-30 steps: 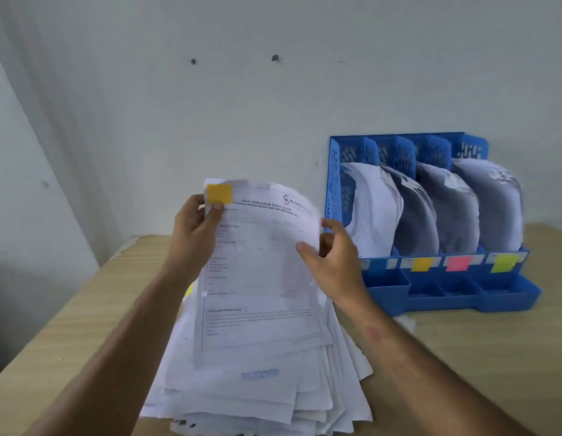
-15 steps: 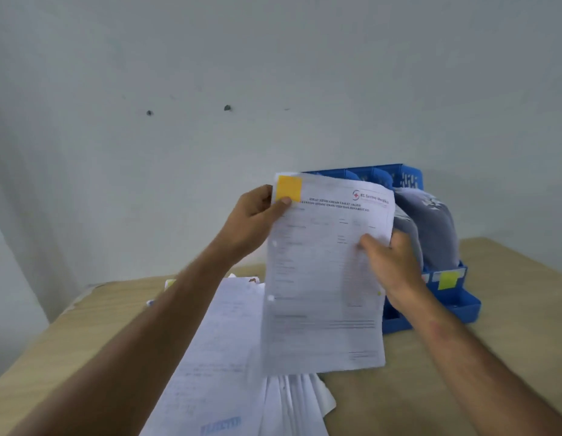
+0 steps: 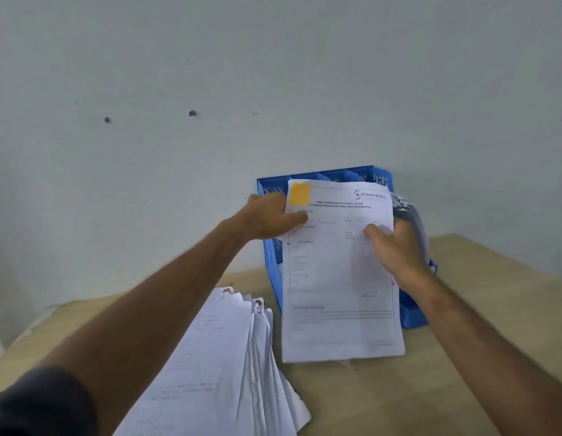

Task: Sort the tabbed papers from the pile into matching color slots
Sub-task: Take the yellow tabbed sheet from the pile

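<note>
A white printed sheet (image 3: 336,278) with an orange tab (image 3: 300,194) at its top left corner hangs upright in front of the blue slotted file rack (image 3: 273,265). My left hand (image 3: 267,218) pinches the sheet's upper left edge just below the tab. At the upper right edge my right hand (image 3: 396,247) grips it, thumb on the front. The sheet hides most of the rack and its colour labels. Filed papers (image 3: 408,212) curl out of the rack's right slot. The pile of papers (image 3: 216,366) lies on the table, lower left of the sheet.
The wooden table (image 3: 462,357) carries the pile and the rack. The rack stands against a pale wall (image 3: 273,73). Bare tabletop shows to the right of the rack and in front of it.
Both hands have carried the orange-tabbed sheet up off the pile and rightward, until it hangs in front of the blue rack. The view has swung so the rack sits behind the sheet.
</note>
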A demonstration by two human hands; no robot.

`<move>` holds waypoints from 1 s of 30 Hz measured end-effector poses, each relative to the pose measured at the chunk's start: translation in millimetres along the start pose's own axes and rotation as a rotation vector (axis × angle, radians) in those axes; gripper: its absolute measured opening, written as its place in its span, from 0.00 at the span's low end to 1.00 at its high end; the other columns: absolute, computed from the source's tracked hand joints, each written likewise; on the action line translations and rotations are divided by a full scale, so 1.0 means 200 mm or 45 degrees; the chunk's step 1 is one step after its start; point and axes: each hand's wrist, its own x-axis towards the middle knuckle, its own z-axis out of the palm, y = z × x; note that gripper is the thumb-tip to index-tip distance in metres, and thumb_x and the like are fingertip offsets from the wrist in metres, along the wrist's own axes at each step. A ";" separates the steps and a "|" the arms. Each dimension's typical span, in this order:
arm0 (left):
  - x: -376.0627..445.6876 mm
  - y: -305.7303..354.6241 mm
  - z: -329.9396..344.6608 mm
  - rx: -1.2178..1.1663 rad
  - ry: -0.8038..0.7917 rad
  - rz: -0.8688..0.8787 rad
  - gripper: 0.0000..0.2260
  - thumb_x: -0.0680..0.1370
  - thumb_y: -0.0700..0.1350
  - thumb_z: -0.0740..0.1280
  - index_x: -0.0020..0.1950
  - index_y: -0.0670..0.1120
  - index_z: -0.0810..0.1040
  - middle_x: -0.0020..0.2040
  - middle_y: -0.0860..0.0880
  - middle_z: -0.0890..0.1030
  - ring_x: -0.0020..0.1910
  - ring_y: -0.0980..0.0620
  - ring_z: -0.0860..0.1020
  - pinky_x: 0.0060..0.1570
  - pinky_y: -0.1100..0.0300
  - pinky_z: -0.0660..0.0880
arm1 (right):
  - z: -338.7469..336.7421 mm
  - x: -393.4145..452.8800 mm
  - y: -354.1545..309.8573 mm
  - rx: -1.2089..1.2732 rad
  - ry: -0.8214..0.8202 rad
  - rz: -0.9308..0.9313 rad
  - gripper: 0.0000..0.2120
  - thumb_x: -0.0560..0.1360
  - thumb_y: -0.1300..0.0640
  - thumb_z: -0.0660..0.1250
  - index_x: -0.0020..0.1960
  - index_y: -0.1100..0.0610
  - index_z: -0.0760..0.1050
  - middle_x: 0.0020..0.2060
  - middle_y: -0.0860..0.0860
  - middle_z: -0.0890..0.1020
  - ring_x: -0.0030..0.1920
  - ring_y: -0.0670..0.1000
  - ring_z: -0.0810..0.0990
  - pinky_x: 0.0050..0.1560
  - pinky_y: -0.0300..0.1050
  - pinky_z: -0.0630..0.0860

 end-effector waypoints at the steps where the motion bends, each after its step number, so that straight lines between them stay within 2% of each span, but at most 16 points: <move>1: 0.03 -0.02 0.01 0.051 0.019 -0.051 0.18 0.78 0.63 0.62 0.54 0.52 0.82 0.49 0.54 0.84 0.47 0.52 0.79 0.68 0.41 0.70 | -0.01 0.00 -0.02 -0.038 0.033 -0.080 0.07 0.78 0.62 0.65 0.50 0.52 0.80 0.42 0.45 0.83 0.38 0.37 0.80 0.32 0.32 0.75; 3: 0.08 -0.04 0.04 0.077 0.068 -0.170 0.20 0.76 0.66 0.67 0.52 0.52 0.84 0.47 0.55 0.83 0.44 0.53 0.80 0.60 0.43 0.76 | -0.01 0.01 -0.05 -0.100 0.078 -0.213 0.10 0.77 0.64 0.64 0.52 0.53 0.82 0.42 0.43 0.83 0.38 0.36 0.80 0.28 0.28 0.71; 5: 0.11 -0.04 0.08 0.139 0.134 -0.282 0.25 0.73 0.72 0.67 0.43 0.50 0.81 0.40 0.55 0.80 0.38 0.55 0.76 0.57 0.46 0.76 | -0.01 0.04 -0.07 -0.198 0.117 -0.270 0.12 0.78 0.63 0.63 0.55 0.53 0.82 0.43 0.44 0.83 0.38 0.43 0.81 0.29 0.31 0.71; 7: 0.12 -0.01 0.11 0.255 0.201 -0.326 0.28 0.71 0.75 0.66 0.36 0.49 0.73 0.36 0.54 0.77 0.36 0.56 0.73 0.58 0.46 0.70 | -0.02 0.08 -0.08 -0.360 0.187 -0.282 0.09 0.78 0.61 0.63 0.52 0.54 0.81 0.43 0.46 0.83 0.38 0.47 0.80 0.32 0.38 0.72; 8: 0.13 0.02 0.12 0.292 0.206 -0.316 0.28 0.71 0.75 0.66 0.35 0.49 0.72 0.36 0.54 0.77 0.37 0.55 0.74 0.60 0.45 0.66 | -0.02 0.10 -0.09 -0.455 0.225 -0.296 0.07 0.79 0.60 0.62 0.50 0.55 0.79 0.43 0.49 0.84 0.38 0.53 0.80 0.35 0.42 0.73; 9: 0.14 0.04 0.13 0.312 0.191 -0.286 0.28 0.72 0.74 0.66 0.34 0.49 0.73 0.36 0.54 0.78 0.39 0.54 0.75 0.63 0.43 0.63 | -0.02 0.11 -0.10 -0.554 0.260 -0.317 0.06 0.79 0.60 0.62 0.49 0.57 0.78 0.44 0.54 0.84 0.40 0.58 0.80 0.38 0.47 0.76; 11: 0.16 0.08 0.17 0.303 0.108 -0.221 0.25 0.74 0.72 0.66 0.36 0.50 0.79 0.37 0.56 0.79 0.44 0.52 0.77 0.68 0.40 0.58 | -0.01 0.13 -0.14 -0.737 0.294 -0.364 0.08 0.80 0.60 0.60 0.55 0.58 0.76 0.46 0.60 0.82 0.44 0.64 0.79 0.43 0.53 0.77; 14: 0.18 0.14 0.22 0.210 -0.021 -0.099 0.19 0.75 0.70 0.67 0.44 0.55 0.85 0.43 0.60 0.82 0.51 0.53 0.77 0.70 0.35 0.55 | 0.02 0.13 -0.21 -0.875 0.280 -0.439 0.13 0.80 0.62 0.60 0.65 0.58 0.73 0.50 0.62 0.80 0.51 0.68 0.78 0.46 0.54 0.72; 16: 0.18 0.18 0.23 0.099 -0.042 -0.039 0.20 0.75 0.70 0.67 0.54 0.55 0.83 0.49 0.61 0.81 0.54 0.53 0.75 0.69 0.38 0.59 | 0.03 0.14 -0.25 -0.873 0.268 -0.479 0.14 0.81 0.63 0.60 0.66 0.58 0.72 0.52 0.62 0.80 0.53 0.67 0.77 0.45 0.53 0.69; 18: 0.20 0.20 0.24 -0.012 -0.038 -0.065 0.31 0.74 0.72 0.66 0.69 0.52 0.75 0.59 0.55 0.81 0.60 0.49 0.76 0.66 0.47 0.62 | 0.03 0.16 -0.30 -0.826 0.270 -0.494 0.15 0.80 0.64 0.60 0.66 0.59 0.72 0.54 0.62 0.80 0.52 0.67 0.77 0.44 0.52 0.69; 19: 0.22 0.20 0.24 -0.079 -0.028 -0.108 0.39 0.72 0.74 0.66 0.75 0.51 0.69 0.63 0.53 0.80 0.64 0.48 0.76 0.67 0.48 0.63 | 0.02 0.17 -0.32 -0.803 0.274 -0.493 0.14 0.80 0.65 0.60 0.65 0.59 0.73 0.54 0.62 0.80 0.52 0.67 0.77 0.45 0.52 0.70; 21: 0.24 0.18 0.25 -0.192 0.004 -0.175 0.49 0.67 0.79 0.64 0.80 0.51 0.60 0.65 0.53 0.79 0.67 0.47 0.75 0.71 0.39 0.64 | 0.02 0.17 -0.35 -0.759 0.273 -0.496 0.14 0.79 0.66 0.60 0.64 0.60 0.73 0.54 0.62 0.80 0.52 0.66 0.76 0.46 0.52 0.72; 23: 0.26 0.18 0.26 -0.218 0.048 -0.220 0.51 0.67 0.79 0.63 0.81 0.53 0.56 0.61 0.56 0.80 0.66 0.49 0.76 0.71 0.34 0.62 | 0.03 0.16 -0.36 -0.691 0.251 -0.489 0.13 0.79 0.67 0.59 0.63 0.60 0.72 0.52 0.60 0.79 0.49 0.61 0.75 0.43 0.50 0.69; 26: 0.25 0.18 0.26 -0.240 0.224 -0.244 0.42 0.73 0.74 0.64 0.79 0.53 0.58 0.48 0.60 0.81 0.60 0.51 0.78 0.70 0.36 0.61 | 0.09 0.13 -0.30 -0.549 0.216 -0.537 0.12 0.79 0.69 0.59 0.61 0.61 0.72 0.51 0.53 0.75 0.48 0.55 0.72 0.43 0.46 0.62; 28: 0.25 0.18 0.26 -0.358 0.309 -0.232 0.38 0.74 0.70 0.65 0.78 0.54 0.61 0.37 0.62 0.81 0.53 0.54 0.81 0.69 0.38 0.65 | 0.15 0.11 -0.23 -0.427 0.220 -0.658 0.12 0.78 0.70 0.62 0.60 0.63 0.73 0.56 0.57 0.76 0.52 0.57 0.76 0.45 0.45 0.69; 30: 0.26 0.18 0.25 -0.494 0.327 -0.221 0.35 0.73 0.69 0.65 0.75 0.55 0.62 0.32 0.62 0.80 0.48 0.54 0.82 0.67 0.38 0.67 | 0.19 0.09 -0.17 -0.341 0.220 -0.693 0.14 0.77 0.70 0.65 0.62 0.62 0.72 0.58 0.58 0.74 0.53 0.58 0.78 0.49 0.49 0.76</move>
